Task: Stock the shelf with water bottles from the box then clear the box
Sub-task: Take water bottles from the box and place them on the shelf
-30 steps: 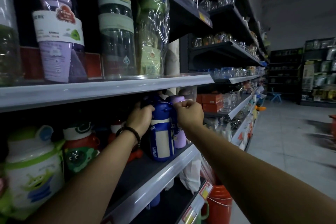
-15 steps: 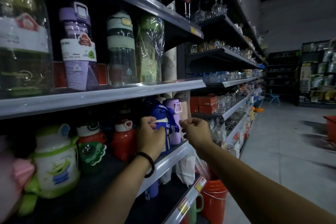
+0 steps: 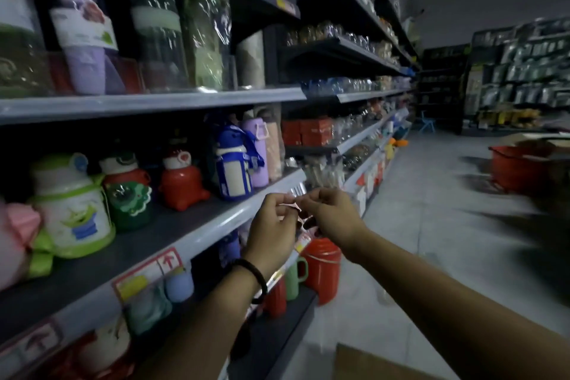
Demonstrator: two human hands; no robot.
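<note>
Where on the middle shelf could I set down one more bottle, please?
Bare shelf lies along the front edge, in front of the red bottle and the blue bottle. The back row is crowded, from the green-and-white bottle to the purple bottle. Both hands hover off the shelf's right end, pinching something small.

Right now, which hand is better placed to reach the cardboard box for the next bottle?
Right hand, probably: the cardboard box lies low on the person's right, while the left hand is nearer the shelf. Both pinch a small scrap.
</note>
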